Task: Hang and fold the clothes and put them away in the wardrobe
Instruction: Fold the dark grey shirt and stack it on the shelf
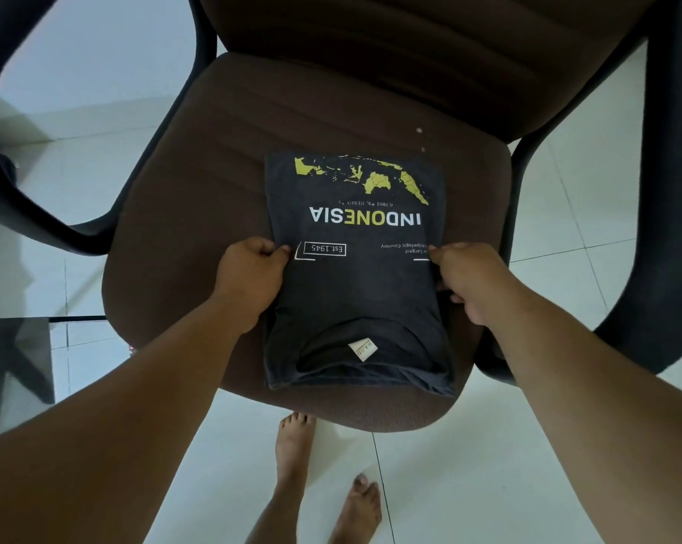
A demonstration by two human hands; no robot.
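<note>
Fingers (455, 298) of both hands pinch the side edges of a folded dark T-shirt (357, 292): left hand (249, 276) at nine o'clock of it, right hand (467, 282) at three. Nearest, at six o'clock, two bare feet (292, 449) stand on white floor tiles (469, 465). Beyond them the shirt lies flat on the brown chair seat (182, 229), collar toward the person, with the backrest (410, 53) at twelve.
</note>
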